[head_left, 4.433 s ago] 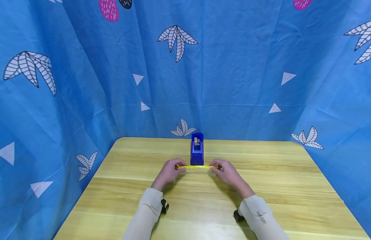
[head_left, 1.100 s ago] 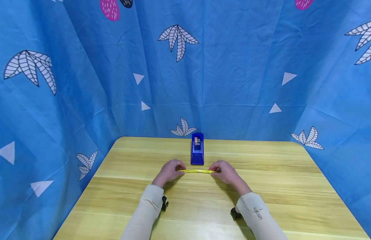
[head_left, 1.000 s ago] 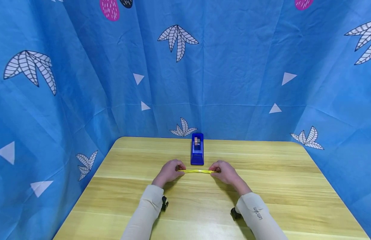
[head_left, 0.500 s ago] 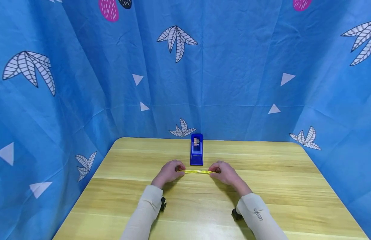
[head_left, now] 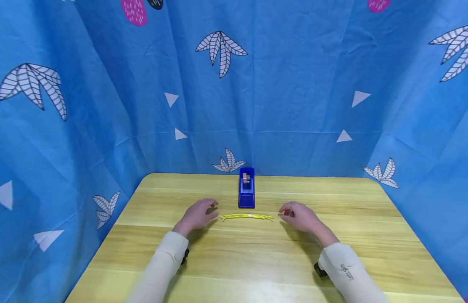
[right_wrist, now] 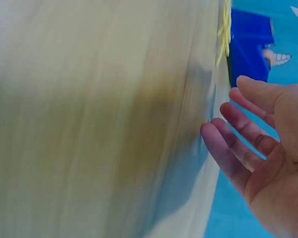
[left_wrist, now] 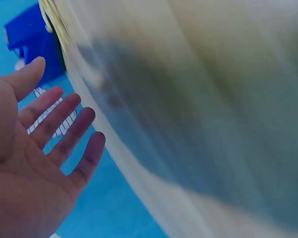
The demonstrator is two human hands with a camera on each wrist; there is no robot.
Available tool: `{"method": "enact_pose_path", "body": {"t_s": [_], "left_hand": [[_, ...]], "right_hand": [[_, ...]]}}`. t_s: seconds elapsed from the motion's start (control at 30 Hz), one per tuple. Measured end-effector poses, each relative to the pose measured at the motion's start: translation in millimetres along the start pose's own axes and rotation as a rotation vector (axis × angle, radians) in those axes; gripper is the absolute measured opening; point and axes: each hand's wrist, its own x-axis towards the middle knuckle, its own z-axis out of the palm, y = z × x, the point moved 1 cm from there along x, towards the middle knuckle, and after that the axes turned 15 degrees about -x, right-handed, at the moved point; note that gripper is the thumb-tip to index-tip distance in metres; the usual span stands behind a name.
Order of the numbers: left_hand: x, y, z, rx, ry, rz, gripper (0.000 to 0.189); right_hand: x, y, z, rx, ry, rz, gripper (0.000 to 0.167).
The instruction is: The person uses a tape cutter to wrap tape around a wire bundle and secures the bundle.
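Observation:
A bundle of thin yellow strands (head_left: 234,216) lies across the table, with a pale band (head_left: 250,216) round its middle and loose ends fanning out. My left hand (head_left: 197,215) is just off the bundle's left end, its fingers spread and holding nothing. Past the other end, my right hand (head_left: 302,216) is also free, fingers loosely bent. Both wrist views show bare palms, with the yellow ends (left_wrist: 53,22) near the left thumb and yellow ends (right_wrist: 224,37) beyond the right fingertips. Directly behind the bundle stands a blue tape dispenser (head_left: 247,200) carrying a small roll.
The wooden table (head_left: 332,235) has rounded far corners. A blue patterned curtain (head_left: 294,92) hangs behind it and along both sides.
Both hands pinched the bundle's ends until half a second ago. They have let go and moved apart, left and right. Earlier, the bundle came slightly nearer, away from the dispenser.

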Motion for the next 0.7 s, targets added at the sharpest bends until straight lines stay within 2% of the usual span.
{"method": "enact_pose_path", "body": {"t_s": [0.17, 0.33, 0.5, 0.7], "left_hand": [[-11.2, -11.4, -32.2, 0.179, -0.020, 0.004, 0.053], [-16.9, -16.2, -63.3, 0.280, 0.060, 0.066, 0.057], [-18.8, -16.0, -86.7, 0.351, 0.174, 0.113, 0.062], [-14.6, -10.6, -102.0, 0.535, 0.326, 0.234, 0.063]], "right_hand": [[-14.3, 26, -18, -0.085, -0.027, 0.012, 0.027], [-32.4, 50, -45, -0.174, -0.008, 0.037, 0.036], [-43.0, 66, -68, -0.279, 0.101, 0.043, 0.046], [-47.4, 77, -89, -0.347, 0.281, 0.046, 0.051]]}}
